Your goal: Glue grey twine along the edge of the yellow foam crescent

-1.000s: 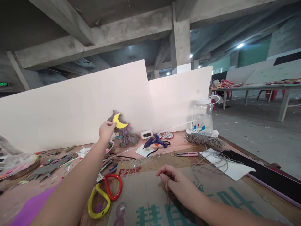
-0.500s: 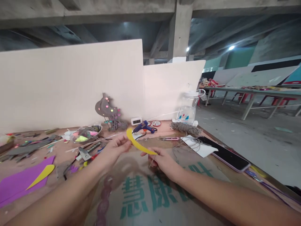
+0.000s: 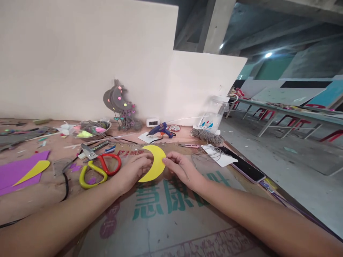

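Observation:
A yellow crescent moon cutout [image 3: 158, 164] stands upright above the printed plastic-covered board, its broad face toward me and its points to the left. My right hand [image 3: 183, 170] pinches its outer curve between thumb and fingers. At the inner curve, my left hand [image 3: 137, 169] has its fingers closed round the edge, the fingertips partly hidden by the cutout. Left of that hand lie scissors [image 3: 109, 165] with one red and one yellow-green handle. Behind the cutout a blue glue gun [image 3: 161, 130] rests near a white scrap of paper.
Purple sheets [image 3: 25, 167] carry a yellow teardrop-like piece [image 3: 34, 172] at left. A decorated grey moon [image 3: 120, 101] leans against the white panel. Twine [image 3: 206, 135], a pink craft knife [image 3: 189, 145], a phone [image 3: 245, 166] and a plastic jug [image 3: 211, 114] are on the right.
The yellow crescent has turned from a slanted, narrow view to face me broadly. My right hand has shifted to its outer curve. The view has tilted down, and the scissors handles now show.

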A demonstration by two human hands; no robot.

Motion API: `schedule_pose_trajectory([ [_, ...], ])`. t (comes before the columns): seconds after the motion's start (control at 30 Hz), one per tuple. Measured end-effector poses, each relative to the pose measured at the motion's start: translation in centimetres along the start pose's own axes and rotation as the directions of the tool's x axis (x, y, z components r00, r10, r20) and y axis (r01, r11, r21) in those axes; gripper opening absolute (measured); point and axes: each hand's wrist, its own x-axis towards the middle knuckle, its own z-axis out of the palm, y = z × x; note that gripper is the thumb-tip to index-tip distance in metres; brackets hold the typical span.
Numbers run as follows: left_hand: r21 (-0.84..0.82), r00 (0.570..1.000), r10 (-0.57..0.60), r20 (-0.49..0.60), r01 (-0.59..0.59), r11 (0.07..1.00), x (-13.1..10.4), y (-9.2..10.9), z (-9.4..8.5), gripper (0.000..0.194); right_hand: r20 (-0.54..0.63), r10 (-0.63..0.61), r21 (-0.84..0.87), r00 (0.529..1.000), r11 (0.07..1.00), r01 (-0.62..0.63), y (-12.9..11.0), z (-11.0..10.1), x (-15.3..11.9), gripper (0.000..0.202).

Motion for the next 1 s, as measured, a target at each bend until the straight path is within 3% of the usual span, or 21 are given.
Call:
schedule_pose_trajectory([
  [0.2,0.133,0.996,0.013,-0.084,-0.002,0.991,0.6,-0.7,-0.8,0.027,0.115,-0.111,-0.174,0.987,0.976,0.13,0.4,-0.6,0.3,0.025],
  [0.27,0.168,0.995,0.025,-0.099,-0.008,0.986,0.7,-0.8,-0.9,0.029,0.216,-0.135,-0.318,0.967,0.927,0.2,-0.6,-1.6,0.0,0.047],
  [0.33,0.145,0.995,0.033,-0.097,-0.019,0.989,0.7,-0.7,-0.9,0.03,0.323,-0.089,-0.535,0.942,0.804,0.259,-2.0,-3.0,-0.6,0.067],
  [0.43,0.099,0.994,0.042,-0.105,-0.032,0.995,0.8,-0.6,-0.8,0.028,0.394,-0.109,-0.783,0.913,0.48,0.396,-4.2,-4.9,-1.9,0.077],
  [0.5,0.082,0.994,0.036,-0.103,-0.027,0.996,0.8,-0.5,-0.8,0.027,0.389,-0.132,-0.855,0.912,0.318,0.411,-5.4,-5.6,-2.5,0.07],
  [0.57,0.066,0.995,0.027,-0.092,-0.021,0.998,0.8,-0.5,-0.8,0.027,0.331,-0.133,-0.901,0.934,0.25,0.355,-6.1,-5.9,-2.5,0.049],
  [0.67,0.085,0.996,0.032,-0.079,-0.026,0.996,0.9,-0.6,-0.8,0.028,0.186,-0.118,-0.938,0.976,0.275,0.212,-5.7,-6.3,-0.5,0.03],
  [0.87,0.184,0.994,0.071,-0.077,-0.056,0.981,1.2,-0.9,-0.9,0.031,-0.051,-0.142,-0.848,0.989,0.529,0.032,-1.2,-8.0,7.2,0.043],
  [1.0,0.271,0.992,0.099,-0.082,-0.073,0.96,1.4,-0.9,-1.0,0.031,-0.123,-0.155,-0.794,0.98,0.608,-0.004,1.0,-7.8,11.5,0.047],
])
